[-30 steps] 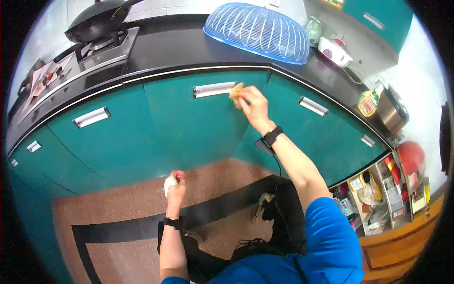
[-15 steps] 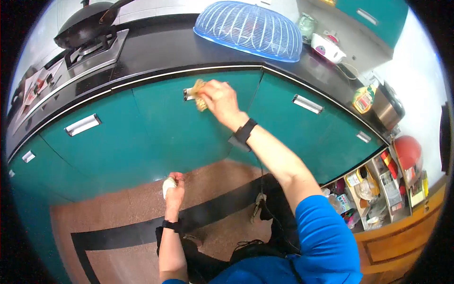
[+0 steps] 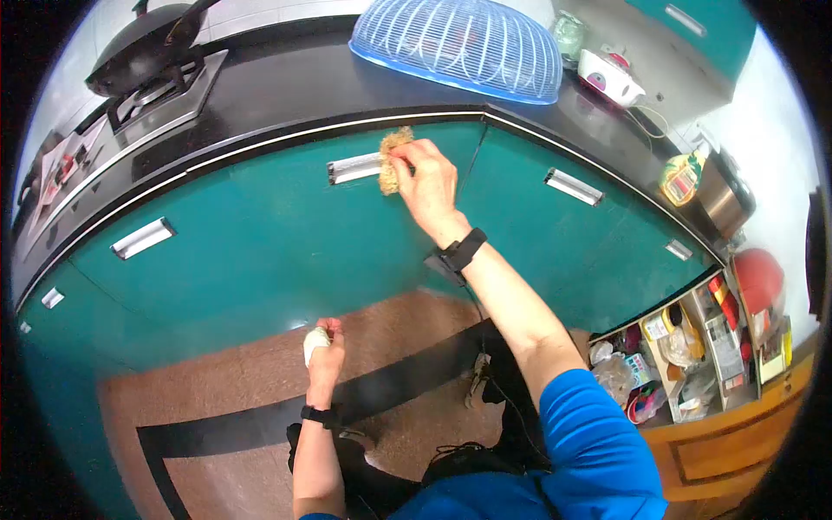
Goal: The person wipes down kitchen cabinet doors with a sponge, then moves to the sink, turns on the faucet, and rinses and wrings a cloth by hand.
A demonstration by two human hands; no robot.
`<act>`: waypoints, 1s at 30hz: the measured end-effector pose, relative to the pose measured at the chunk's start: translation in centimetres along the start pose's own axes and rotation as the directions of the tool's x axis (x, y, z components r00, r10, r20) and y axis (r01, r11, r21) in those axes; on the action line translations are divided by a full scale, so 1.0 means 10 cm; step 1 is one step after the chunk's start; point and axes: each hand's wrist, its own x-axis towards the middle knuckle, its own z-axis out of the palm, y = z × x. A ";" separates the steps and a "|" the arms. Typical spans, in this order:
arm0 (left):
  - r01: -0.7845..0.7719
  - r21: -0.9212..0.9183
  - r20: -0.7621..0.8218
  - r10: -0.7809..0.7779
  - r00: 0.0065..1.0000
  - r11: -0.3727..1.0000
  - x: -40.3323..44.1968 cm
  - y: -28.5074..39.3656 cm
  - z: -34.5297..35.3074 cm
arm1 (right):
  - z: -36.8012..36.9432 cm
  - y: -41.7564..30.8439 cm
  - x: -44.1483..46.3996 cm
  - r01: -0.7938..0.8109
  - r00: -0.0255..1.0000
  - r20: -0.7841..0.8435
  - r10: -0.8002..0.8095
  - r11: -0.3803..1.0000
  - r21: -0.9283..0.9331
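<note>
My right hand [image 3: 429, 186] pinches a tan, rough-textured scrubbing pad [image 3: 394, 161] against the right end of a silver handle [image 3: 354, 169] on a green cabinet door [image 3: 286, 234]. The pad covers that end of the handle. Low in front of the cabinets, my left hand [image 3: 325, 351] is closed round a whitish thing [image 3: 315, 345], too small to name. It is held apart from the cabinet, above the brown floor. Both wrists wear black bands.
Along the black counter [image 3: 286, 82] are a wok [image 3: 143, 48] on a stove, a blue mesh food cover [image 3: 459, 48], a white appliance [image 3: 609, 80] and a yellow-labelled bottle [image 3: 682, 178]. An open drawer unit [image 3: 676, 355] full of packets stands at the right.
My right hand first moved left along the handle with the pad, then back toward its right end. My left hand has stayed nearly in place. The view has shifted slightly.
</note>
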 end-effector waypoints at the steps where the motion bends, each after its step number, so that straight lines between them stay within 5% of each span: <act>1: -0.005 0.000 0.007 0.005 1.000 1.000 0.01 0.01 0.07 | 0.03 0.00 0.00 -0.011 1.000 -0.024 0.011 1.000 0.020; 5: -0.009 0.110 0.050 0.003 0.999 0.994 0.10 -0.03 0.38 | 0.49 -0.45 -0.03 0.227 0.963 0.140 -0.230 0.973 0.040; 7: -0.005 0.150 0.060 -0.004 0.998 0.989 0.08 -0.04 0.43 | 0.67 -0.79 -0.05 0.169 0.972 0.126 -0.197 0.965 0.202; 11: -0.096 0.041 -0.011 0.097 0.995 0.995 0.05 -0.11 0.43 | 0.61 -0.76 -0.06 0.218 0.952 0.167 -0.258 0.950 0.225; 13: -0.174 0.230 -0.098 0.201 0.975 0.958 0.15 -0.43 0.46 | 0.19 -0.53 0.00 0.111 0.986 0.070 -0.151 0.909 0.402; 14: -0.114 0.096 -0.066 0.120 0.991 0.989 0.21 -0.49 0.48 | -0.05 -0.36 -0.01 0.061 0.991 0.087 -0.104 0.914 0.401; 15: -0.076 -0.033 -0.011 0.075 0.997 0.997 0.22 -0.43 0.50 | -0.30 -0.10 -0.05 0.137 0.988 0.018 -0.151 0.937 0.321; 21: -0.068 -0.017 0.126 0.070 0.990 0.998 0.11 0.00 0.81 | -2.35 1.43 -0.81 -0.149 0.986 -0.093 0.135 0.975 -0.165; 24: -0.087 -0.025 0.143 0.090 0.986 0.996 0.07 0.10 0.93 | -3.05 1.88 -0.83 -0.194 0.972 -0.195 0.132 0.919 -0.344; 30: -0.119 0.047 0.151 0.111 0.982 0.992 0.20 -0.43 1.12 | -2.91 2.27 -0.61 -0.159 0.973 -0.220 0.074 0.902 -0.400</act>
